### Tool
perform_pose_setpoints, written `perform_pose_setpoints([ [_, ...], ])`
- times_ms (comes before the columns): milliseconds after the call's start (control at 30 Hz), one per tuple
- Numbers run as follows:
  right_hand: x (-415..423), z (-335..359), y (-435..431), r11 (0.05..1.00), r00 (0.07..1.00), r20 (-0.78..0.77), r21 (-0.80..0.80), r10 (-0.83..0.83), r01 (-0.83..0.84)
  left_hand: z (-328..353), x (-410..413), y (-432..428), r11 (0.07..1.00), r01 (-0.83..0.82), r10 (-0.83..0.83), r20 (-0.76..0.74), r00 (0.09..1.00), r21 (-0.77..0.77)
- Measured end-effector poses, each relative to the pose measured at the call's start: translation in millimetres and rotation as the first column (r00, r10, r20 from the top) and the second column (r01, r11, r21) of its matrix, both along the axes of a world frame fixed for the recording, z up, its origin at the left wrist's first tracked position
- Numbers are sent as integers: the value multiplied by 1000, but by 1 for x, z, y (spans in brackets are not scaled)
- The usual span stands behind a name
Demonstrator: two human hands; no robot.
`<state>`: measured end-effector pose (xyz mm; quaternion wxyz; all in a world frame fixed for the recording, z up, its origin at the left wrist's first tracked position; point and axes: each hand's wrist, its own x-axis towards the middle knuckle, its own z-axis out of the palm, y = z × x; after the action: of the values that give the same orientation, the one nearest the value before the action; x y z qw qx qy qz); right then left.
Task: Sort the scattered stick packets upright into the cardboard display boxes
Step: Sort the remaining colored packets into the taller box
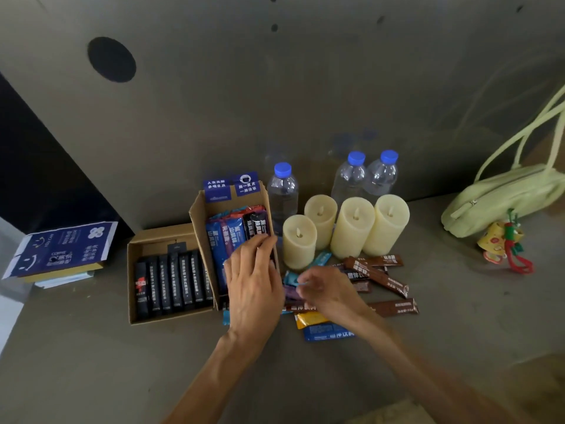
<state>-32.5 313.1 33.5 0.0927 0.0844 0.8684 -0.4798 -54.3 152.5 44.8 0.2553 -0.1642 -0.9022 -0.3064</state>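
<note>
Two cardboard display boxes stand side by side. The left box [132, 286] holds a row of black stick packets [174, 280]. The right box [195, 215], with a blue printed flap, holds blue, purple and black packets [227, 231] standing on end. My left hand [253, 283] lies over these, fingertips at the black packet by the box's right wall; a grip cannot be made out. My right hand [327, 289] pinches a light blue packet [290, 278] in the scattered pile. Brown packets [377, 273], a yellow one [308, 319] and a blue one [328, 332] lie flat around it.
Several cream pillar candles [351, 228] stand right behind the pile, with three blue-capped water bottles [282, 194] behind them. A pale green handbag [501, 197] with a charm lies at the right. Flattened blue cartons [61, 249] are stacked at the left. A grey wall stands close behind.
</note>
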Motion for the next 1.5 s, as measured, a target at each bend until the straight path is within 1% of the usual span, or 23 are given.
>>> perform_pose_setpoints([
  [100,17,-6,27,989,990,-62,68,-125,129,8,12,23,988,144,-143,-15,990,52],
  [200,30,-12,65,935,960,-126,226,-251,274,0,17,48,957,284,-289,76,954,63],
  [300,36,-30,107,850,930,-156,378,-332,367,-15,19,71,929,367,-368,196,909,46],
  [400,37,-43,134,818,942,-117,469,-315,332,-27,17,87,928,372,-359,327,874,25],
  [533,37,-43,148,803,970,12,563,-243,194,-35,14,100,933,359,-333,435,837,24],
  [600,36,-39,150,787,977,25,596,-213,156,-36,13,102,939,342,-322,467,824,44],
  [667,36,-33,151,786,979,7,597,-205,161,-36,12,104,946,312,-312,502,807,87],
  [733,36,-26,151,823,977,-31,533,-213,197,-32,10,104,956,246,-294,548,783,161],
  [800,37,-15,147,889,975,-47,404,-216,216,-22,8,101,946,167,-308,606,734,278],
  [867,37,-1,136,939,983,-57,291,-173,182,-8,7,97,914,126,-364,639,678,387],
  [933,38,9,120,969,989,-104,212,-104,124,4,6,92,885,137,-414,615,671,445],
  [1033,36,19,92,992,987,-157,116,-30,48,19,5,74,871,130,-420,581,697,473],
  [1167,26,28,53,999,990,-132,-1,44,-45,28,1,36,889,64,-349,581,736,453],
  [1267,15,31,24,996,989,-126,-12,83,-85,30,-3,6,906,17,-284,576,767,424],
  [1333,9,31,3,997,991,-120,-40,63,-68,32,-1,-11,901,-36,-238,563,792,432],
  [1433,4,31,-33,993,994,-103,-114,28,-39,33,1,-37,885,-152,-90,484,871,439],
  [1500,0,28,-58,986,996,-92,-162,7,-22,32,-1,-56,870,-235,21,444,896,434],
])
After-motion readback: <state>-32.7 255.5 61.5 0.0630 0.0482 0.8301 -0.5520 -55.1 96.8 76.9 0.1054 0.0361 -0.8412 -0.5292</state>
